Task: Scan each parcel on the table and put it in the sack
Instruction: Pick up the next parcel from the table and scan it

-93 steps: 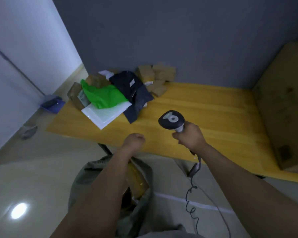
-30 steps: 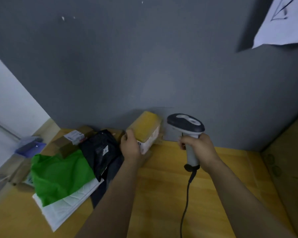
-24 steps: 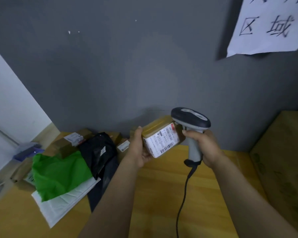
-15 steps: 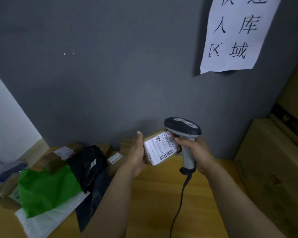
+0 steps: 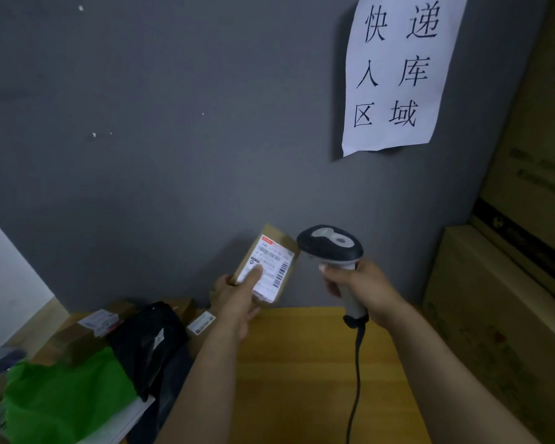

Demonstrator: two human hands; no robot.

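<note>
My left hand (image 5: pixel 236 298) grips a small brown cardboard parcel (image 5: pixel 277 254) in the air, thumb lying on its white barcode label, label side turned up toward me. My right hand (image 5: pixel 362 291) grips the handle of a dark-headed barcode scanner (image 5: pixel 329 245), whose head sits just right of the parcel, a small gap between them. The scanner's cable (image 5: pixel 354 389) hangs down over the wooden table (image 5: pixel 302 373). More parcels lie at the left: a green bag (image 5: pixel 64 398), a black bag (image 5: pixel 148 341), brown boxes (image 5: pixel 87 331). The sack is out of view.
Large cardboard boxes (image 5: pixel 494 315) are stacked at the table's right side. A grey wall (image 5: pixel 173 155) stands right behind the table, with a white paper sign (image 5: pixel 398 72) taped on it. A white mailer (image 5: pixel 122 424) lies under the green bag.
My left hand picked the small box from the pile, lifted it and turned its label up. The scanner came close to the label, then shifted slightly right. The view tilted upward.
</note>
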